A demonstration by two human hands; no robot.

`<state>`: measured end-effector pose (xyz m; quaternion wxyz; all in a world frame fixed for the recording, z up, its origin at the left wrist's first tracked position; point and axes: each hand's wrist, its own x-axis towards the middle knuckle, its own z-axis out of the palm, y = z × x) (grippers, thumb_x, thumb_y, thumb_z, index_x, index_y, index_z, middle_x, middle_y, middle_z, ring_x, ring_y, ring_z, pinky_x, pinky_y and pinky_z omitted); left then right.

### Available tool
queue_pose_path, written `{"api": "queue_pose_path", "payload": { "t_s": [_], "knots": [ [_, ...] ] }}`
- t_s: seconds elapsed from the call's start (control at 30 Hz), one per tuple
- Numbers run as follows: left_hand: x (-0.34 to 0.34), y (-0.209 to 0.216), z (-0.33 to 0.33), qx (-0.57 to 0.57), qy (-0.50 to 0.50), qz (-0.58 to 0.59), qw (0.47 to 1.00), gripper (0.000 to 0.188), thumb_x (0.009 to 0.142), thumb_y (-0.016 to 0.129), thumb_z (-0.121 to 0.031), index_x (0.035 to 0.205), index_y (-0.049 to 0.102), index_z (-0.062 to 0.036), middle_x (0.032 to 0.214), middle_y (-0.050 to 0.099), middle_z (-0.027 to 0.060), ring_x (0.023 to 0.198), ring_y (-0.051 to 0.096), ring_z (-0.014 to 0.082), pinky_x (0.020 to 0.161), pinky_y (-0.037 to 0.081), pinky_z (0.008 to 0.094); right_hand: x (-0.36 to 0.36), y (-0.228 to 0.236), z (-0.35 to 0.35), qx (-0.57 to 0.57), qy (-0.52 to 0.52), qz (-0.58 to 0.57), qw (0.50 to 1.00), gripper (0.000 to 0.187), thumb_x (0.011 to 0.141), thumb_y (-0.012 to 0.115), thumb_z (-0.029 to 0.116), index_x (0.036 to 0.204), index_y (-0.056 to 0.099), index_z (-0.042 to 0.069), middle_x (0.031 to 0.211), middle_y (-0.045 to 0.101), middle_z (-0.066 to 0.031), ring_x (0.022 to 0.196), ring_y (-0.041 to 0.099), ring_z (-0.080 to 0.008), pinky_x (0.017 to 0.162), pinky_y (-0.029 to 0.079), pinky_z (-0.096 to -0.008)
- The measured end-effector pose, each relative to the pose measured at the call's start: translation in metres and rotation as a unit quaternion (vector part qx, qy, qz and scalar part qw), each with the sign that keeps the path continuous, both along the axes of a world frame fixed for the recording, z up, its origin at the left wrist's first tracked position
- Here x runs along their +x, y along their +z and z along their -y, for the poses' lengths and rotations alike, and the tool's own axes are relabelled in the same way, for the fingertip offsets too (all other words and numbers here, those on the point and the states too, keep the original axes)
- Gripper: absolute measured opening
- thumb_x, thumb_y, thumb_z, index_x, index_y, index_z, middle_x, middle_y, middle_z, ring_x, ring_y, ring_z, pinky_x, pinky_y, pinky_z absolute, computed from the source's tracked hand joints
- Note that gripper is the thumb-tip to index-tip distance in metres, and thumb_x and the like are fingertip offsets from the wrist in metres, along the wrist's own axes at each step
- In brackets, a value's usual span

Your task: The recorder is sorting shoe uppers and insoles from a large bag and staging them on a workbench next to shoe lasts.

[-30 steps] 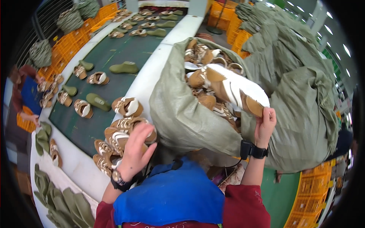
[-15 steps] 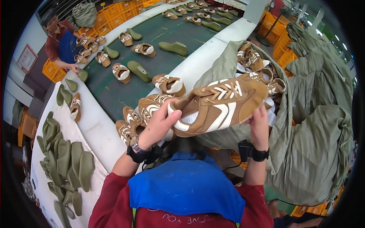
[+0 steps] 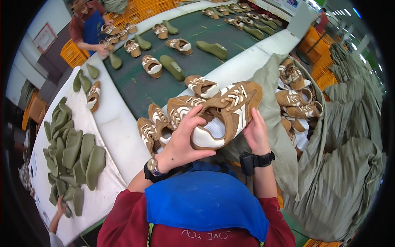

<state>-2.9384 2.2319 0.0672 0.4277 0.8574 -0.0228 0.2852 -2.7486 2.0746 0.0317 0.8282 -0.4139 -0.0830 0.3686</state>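
At the centre of the frame, a tan-brown sneaker with white stripes and laces (image 3: 235, 112) is gripped around its heel by the left hand (image 3: 181, 144); the right hand (image 3: 256, 135) touches its forefoot edge, whether gripping cannot be told. A grey-green woven sack (image 3: 286, 168) holding similar brown-and-white sneakers (image 3: 294, 99) stands at right, olive-green foot-shaped lasts (image 3: 73, 147) lying piled at left

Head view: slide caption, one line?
Left hand holding a brown-and-white shoe, right hand alongside it, beside an open sack of shoes.
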Motion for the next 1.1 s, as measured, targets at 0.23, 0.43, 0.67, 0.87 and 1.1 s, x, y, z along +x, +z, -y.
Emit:
{"api": "queue_pose_path", "payload": {
  "t_s": [0.23,0.43,0.67,0.87,1.1],
  "knots": [
    [-0.031,-0.039,-0.058,-0.115,0.316,-0.024,0.941,0.062,0.070,0.073,-0.025,0.114,0.038,0.0006,0.125,0.041,0.0214,0.106,0.049,0.0317,0.090,0.040,0.0367,0.003,-0.002,0.032,-0.187,-0.071,0.235,0.951,0.031,0.091,0.052,0.017,0.118,0.051,0.003,0.098,0.060,-0.0068,0.078,0.057,-0.0103,0.071,0.049,-0.0245],
    [-0.004,-0.042,-0.040,-0.005,0.190,-0.118,0.975,0.057,0.075,0.068,-0.024,0.117,0.039,-0.0001,0.130,0.037,0.0233,0.112,0.047,0.0346,0.091,0.042,0.0358,0.024,0.026,0.091,-0.290,-0.167,0.365,0.869,0.022,0.091,0.051,0.011,0.108,0.056,-0.001,0.091,0.062,-0.0065,0.073,0.056,-0.0094,0.068,0.047,-0.0229],
    [0.053,-0.033,-0.024,0.053,0.212,-0.105,0.970,0.055,0.067,0.075,-0.036,0.100,0.053,0.0015,0.104,0.056,0.0196,0.092,0.058,0.0339,0.077,0.048,0.0383,0.058,0.053,0.170,-0.362,-0.229,0.400,0.810,0.019,0.090,0.052,0.012,0.104,0.058,0.000,0.083,0.061,-0.0029,0.070,0.054,-0.0069,0.065,0.044,-0.0203],
    [0.116,-0.018,-0.033,0.082,0.240,-0.076,0.964,0.046,0.079,0.066,-0.029,0.105,0.045,0.0036,0.099,0.056,0.0244,0.083,0.058,0.0395,0.071,0.048,0.0420,0.102,0.043,0.214,-0.399,-0.235,0.390,0.796,0.019,0.090,0.052,0.012,0.103,0.058,-0.001,0.080,0.061,-0.0026,0.068,0.054,-0.0069,0.064,0.045,-0.0205],
    [0.228,-0.055,-0.097,0.230,0.183,-0.217,0.931,0.041,0.083,0.060,-0.027,0.104,0.043,0.0038,0.089,0.058,0.0238,0.081,0.059,0.0385,0.069,0.048,0.0433,0.115,0.033,0.204,-0.388,-0.185,0.391,0.814,0.017,0.089,0.052,0.009,0.101,0.058,-0.001,0.079,0.060,-0.0022,0.070,0.055,-0.0071,0.063,0.045,-0.0204]
  ]
}}
